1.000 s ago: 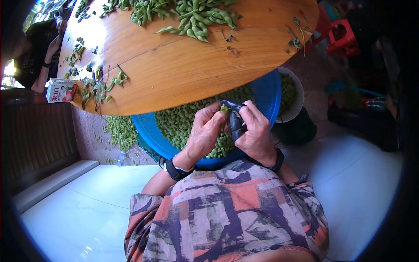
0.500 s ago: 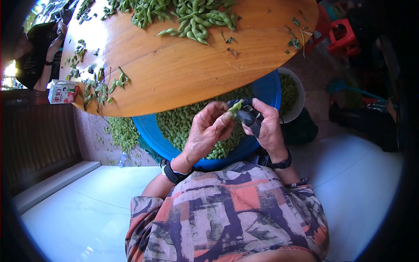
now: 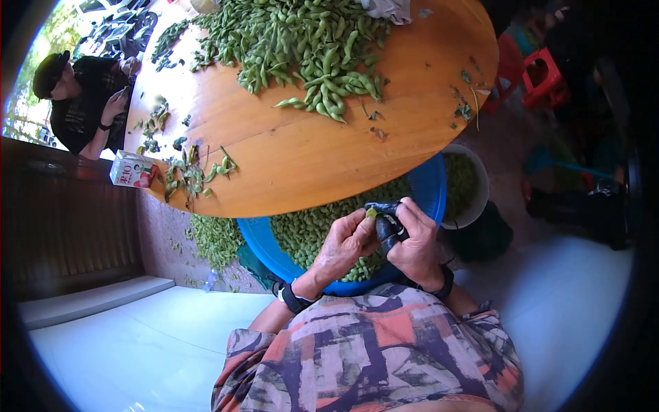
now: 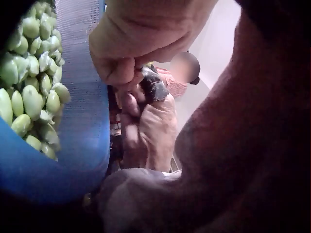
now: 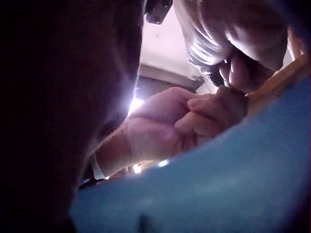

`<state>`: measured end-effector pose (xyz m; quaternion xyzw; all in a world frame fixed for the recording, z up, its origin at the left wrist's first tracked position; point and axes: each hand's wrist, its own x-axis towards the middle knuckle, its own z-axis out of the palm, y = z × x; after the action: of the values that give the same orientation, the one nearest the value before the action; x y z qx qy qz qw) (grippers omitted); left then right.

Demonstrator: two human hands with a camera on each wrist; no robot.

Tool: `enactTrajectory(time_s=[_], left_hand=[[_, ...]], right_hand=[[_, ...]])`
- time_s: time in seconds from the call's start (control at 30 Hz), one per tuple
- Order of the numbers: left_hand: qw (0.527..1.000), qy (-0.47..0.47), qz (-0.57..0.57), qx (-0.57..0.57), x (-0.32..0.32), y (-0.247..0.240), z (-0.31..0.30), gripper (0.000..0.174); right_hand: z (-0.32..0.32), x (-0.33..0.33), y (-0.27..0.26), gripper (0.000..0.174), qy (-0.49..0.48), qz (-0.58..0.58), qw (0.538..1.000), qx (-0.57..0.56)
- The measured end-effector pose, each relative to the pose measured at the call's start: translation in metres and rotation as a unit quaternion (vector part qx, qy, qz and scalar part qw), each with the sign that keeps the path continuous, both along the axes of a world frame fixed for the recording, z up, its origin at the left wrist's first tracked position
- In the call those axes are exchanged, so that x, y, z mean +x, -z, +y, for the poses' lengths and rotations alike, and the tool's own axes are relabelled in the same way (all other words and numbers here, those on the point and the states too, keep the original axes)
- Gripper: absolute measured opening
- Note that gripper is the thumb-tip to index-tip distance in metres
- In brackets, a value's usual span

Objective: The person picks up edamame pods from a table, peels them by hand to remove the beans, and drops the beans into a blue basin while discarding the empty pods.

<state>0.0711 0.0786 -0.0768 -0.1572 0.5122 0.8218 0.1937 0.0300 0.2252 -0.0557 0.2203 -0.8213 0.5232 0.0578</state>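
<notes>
Two hands are noted over the blue basin [image 3: 255, 246], and one green pod [image 3: 371, 213] is held between their fingertips. By the left hand [image 3: 341, 247] the pod is pinched between thumb and curled fingers; by the right hand [image 3: 419, 248] it is gripped from the opposite side with black finger coverings [image 3: 388, 235], worn on thumb and forefinger.

Against the frame of half a second earlier, several differences are recorded. The pod was then seen as a longer pale strip standing above the left fingertips; now only a small green end is exposed. The right fingers, then more spread, have been curled in closer to the left ones. The head view has been tilted, so that the hands and basin are placed lower, and more of the pod heap [image 3: 309, 58] is shown beyond the fingers, with a white cloth [image 3: 388, 8] at its far side.

Both forearms are angled inward, wrists nearer the torso than the fingers, backs of the hands turned upward. Shelled beans [image 3: 302, 240] are found beneath the fingers. The tabletop [image 3: 274, 168] is located just beyond them, a carton [image 3: 134, 169] on its edge well to their left, and a pale bowl [image 3: 484, 196] to their right.
</notes>
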Motion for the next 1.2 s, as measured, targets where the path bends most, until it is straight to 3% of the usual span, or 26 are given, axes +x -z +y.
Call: enactTrajectory(time_s=[0.07, 0.13, 0.2, 0.23, 0.27, 0.33, 0.43, 0.57, 0.7, 0.83, 0.9, 0.93, 1.0, 1.03, 1.07, 1.1, 1.13, 1.17, 1.2], left_hand=[[0.999, 0.02, 0.025, 0.028, -0.001, 0.003, -0.003, 0.025], [0.999, -0.018, 0.019, 0.024, -0.003, -0.001, 0.002, 0.024], [0.999, 0.003, 0.035, 0.042, -0.006, -0.004, -0.003, 0.023], [0.997, 0.024, 0.051, 0.06, -0.008, -0.004, -0.006, 0.023], [0.997, 0.023, 0.049, 0.058, -0.01, -0.007, -0.006, 0.023], [0.995, 0.014, 0.067, 0.075, -0.012, -0.013, -0.004, 0.021], [0.996, 0.014, 0.048, 0.069, -0.013, -0.015, -0.004, 0.021], [0.996, -0.009, 0.011, 0.088, -0.012, -0.001, 0.002, 0.02], [0.998, -0.021, -0.021, 0.064, -0.013, 0.003, 0.005, 0.021], [0.993, -0.016, -0.045, 0.11, -0.014, 0.007, 0.002, 0.019], [0.99, -0.015, -0.064, 0.127, -0.016, 0.002, 0.002, 0.019], [0.995, 0.024, -0.051, 0.086, -0.016, -0.003, 0.002, 0.021], [0.994, 0.106, 0.015, -0.029, -0.011, -0.004, -0.003, 0.022], [0.962, 0.189, 0.126, -0.151, -0.009, -0.01, -0.009, 0.021], [0.896, 0.264, 0.231, -0.273, -0.009, -0.02, -0.017, 0.02], [0.853, 0.317, 0.271, -0.314, -0.013, -0.033, -0.023, 0.023], [0.802, 0.317, 0.368, -0.347, -0.017, -0.045, -0.031, 0.024], [0.804, 0.296, 0.367, -0.363, -0.026, -0.059, -0.042, 0.025], [0.805, 0.275, 0.366, -0.377, -0.036, -0.069, -0.056, 0.026]], right_hand=[[-0.001, -0.003, -0.002, 0.017, -0.003, -0.005, 1.0, -0.003], [-0.003, -0.006, 0.005, 0.013, -0.002, -0.092, 0.991, -0.099], [-0.001, -0.009, 0.0, 0.009, 0.002, -0.143, 0.979, -0.143], [0.008, -0.014, 0.001, 0.01, -0.043, -0.29, 0.926, -0.236], [0.013, -0.017, 0.002, 0.012, -0.086, -0.428, 0.841, -0.32], [0.013, -0.019, 0.003, 0.015, -0.104, -0.401, 0.847, -0.334], [0.012, -0.016, -0.001, 0.017, -0.04, -0.321, 0.926, -0.194], [0.012, -0.016, 0.005, 0.018, -0.013, -0.254, 0.955, -0.153], [0.013, -0.017, 0.008, 0.022, -0.029, -0.091, 0.994, -0.049], [0.016, -0.018, 0.012, 0.022, -0.025, -0.162, 0.978, -0.131], [0.025, -0.019, 0.014, 0.026, -0.05, -0.254, 0.952, -0.16], [0.03, -0.018, 0.015, 0.026, -0.049, -0.255, 0.952, -0.16], [0.047, -0.019, 0.019, 0.064, -0.05, -0.295, 0.929, -0.219], [0.055, -0.021, 0.011, 0.092, -0.02, -0.258, 0.944, -0.204], [0.067, -0.024, 0.004, 0.091, 0.018, -0.236, 0.946, -0.219], [0.086, -0.029, 0.013, 0.093, 0.072, -0.201, 0.954, -0.211], [0.103, -0.037, 0.02, 0.07, 0.085, -0.155, 0.949, -0.262], [0.125, -0.047, 0.02, 0.041, 0.201, -0.209, 0.942, -0.169], [0.143, -0.059, 0.022, 0.025, 0.259, -0.214, 0.942, -0.015]])
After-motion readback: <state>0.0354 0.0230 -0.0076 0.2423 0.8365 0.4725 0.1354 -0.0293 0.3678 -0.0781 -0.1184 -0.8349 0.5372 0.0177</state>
